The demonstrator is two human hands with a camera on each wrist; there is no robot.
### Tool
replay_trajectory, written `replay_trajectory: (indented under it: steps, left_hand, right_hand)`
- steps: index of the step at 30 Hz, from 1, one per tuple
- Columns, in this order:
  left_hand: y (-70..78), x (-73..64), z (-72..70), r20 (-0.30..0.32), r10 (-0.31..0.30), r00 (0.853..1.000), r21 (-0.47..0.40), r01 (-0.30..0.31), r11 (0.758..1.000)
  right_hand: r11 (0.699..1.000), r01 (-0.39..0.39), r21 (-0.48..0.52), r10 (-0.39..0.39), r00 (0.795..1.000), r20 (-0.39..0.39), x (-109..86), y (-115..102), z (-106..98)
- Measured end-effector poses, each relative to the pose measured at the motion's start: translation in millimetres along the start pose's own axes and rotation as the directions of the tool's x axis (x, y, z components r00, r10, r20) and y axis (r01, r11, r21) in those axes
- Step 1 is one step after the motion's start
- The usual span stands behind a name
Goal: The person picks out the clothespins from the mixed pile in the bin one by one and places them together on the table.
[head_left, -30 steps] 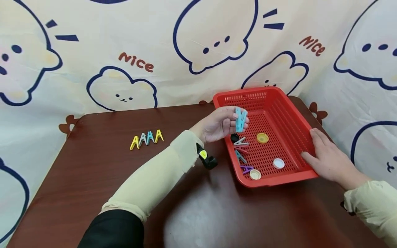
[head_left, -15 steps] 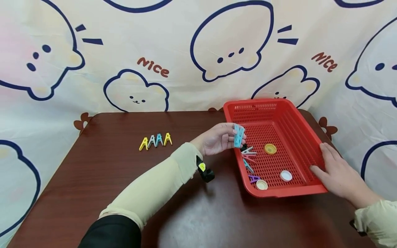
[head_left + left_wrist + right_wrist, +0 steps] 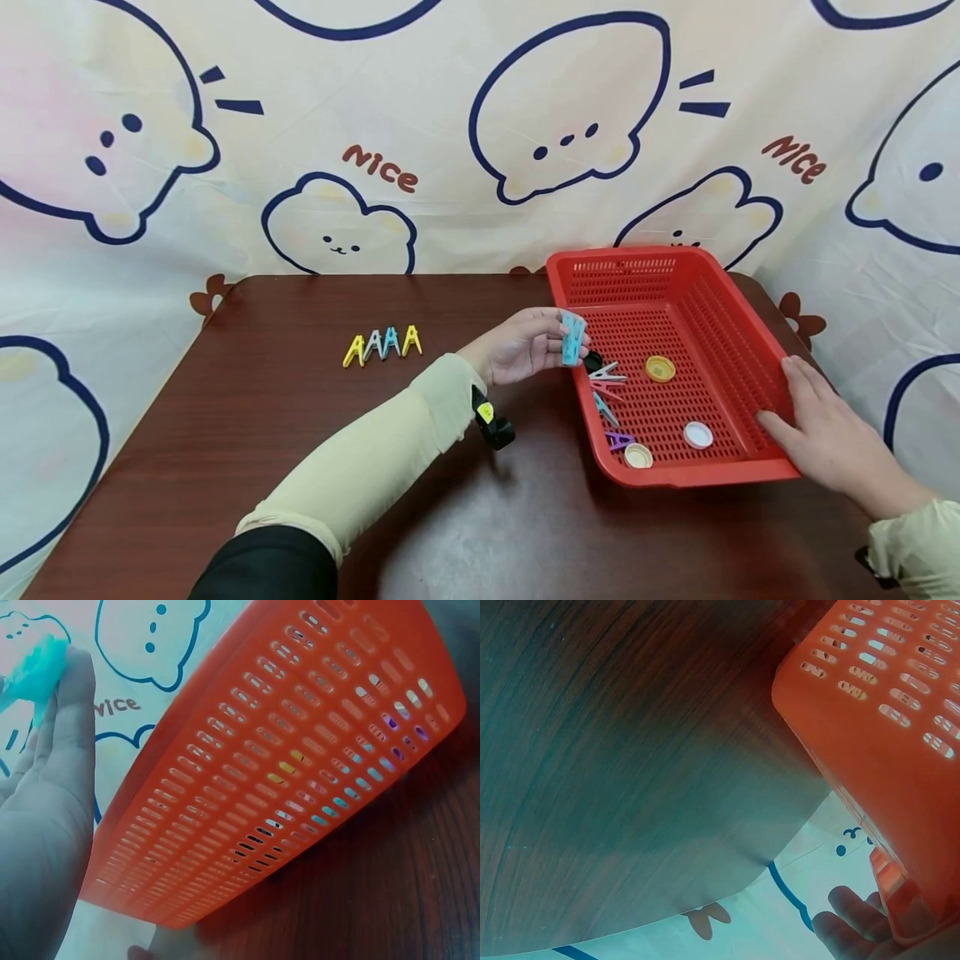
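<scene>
In the head view my left hand (image 3: 528, 346) pinches a light blue clothespin (image 3: 573, 338) beside the left rim of the red basket (image 3: 675, 479). That clothespin looks blurred and pale in the left wrist view, at the upper left. My right hand (image 3: 836, 433) holds the basket's right rim, thumb toward the inside and fingers along the outer side. Inside the basket's left part lie a white clothespin (image 3: 604, 372), a pink clothespin (image 3: 607, 386), a blue clothespin (image 3: 604, 409) and a purple clothespin (image 3: 619, 441).
A row of clothespins, including a yellow one (image 3: 354, 351), stands on the brown table (image 3: 285, 417) at left. The basket also holds a yellow cap (image 3: 660, 369), a white cap (image 3: 698, 435), a cream cap (image 3: 638, 456) and a black cap (image 3: 592, 362). A printed curtain (image 3: 450, 225) hangs behind.
My left hand has drawn left with the light blue clothespin, from over the basket's inside to its left rim. My right hand stays at the right rim. The head view has shifted.
</scene>
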State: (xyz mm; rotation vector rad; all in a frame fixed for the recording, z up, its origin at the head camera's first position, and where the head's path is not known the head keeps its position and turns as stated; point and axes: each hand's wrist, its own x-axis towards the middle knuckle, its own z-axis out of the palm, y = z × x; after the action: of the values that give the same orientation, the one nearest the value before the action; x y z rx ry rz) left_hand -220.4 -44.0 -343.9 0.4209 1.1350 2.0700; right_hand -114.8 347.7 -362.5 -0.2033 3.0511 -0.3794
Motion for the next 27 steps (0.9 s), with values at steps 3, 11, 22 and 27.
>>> replay_trajectory:
  steps: [3,11,22,27]
  left_hand:
    - [0.9,-1.5,-1.8,-0.032,0.015,0.999,-0.001,-0.015,1.0]
    - [7.9,-15.0,-10.9,-0.077,0.049,0.996,-0.01,-0.05,0.999]
    - [14.6,-50.1,-32.3,-0.113,0.124,0.986,-0.061,-0.131,0.989]
    - [22.4,-69.0,-43.0,-0.155,0.175,0.972,-0.09,-0.191,0.978]
  right_hand:
    - [1.0,0.003,0.001,-0.003,1.0,-0.003,0.2,0,0]
    - [1.0,-0.022,-0.018,0.022,1.0,-0.015,0.5,-4,0]
    - [1.0,-0.019,-0.017,0.018,1.0,-0.025,-3.9,-7,1]
    - [0.999,-0.03,-0.024,0.029,0.999,-0.024,-2.7,-7,0]
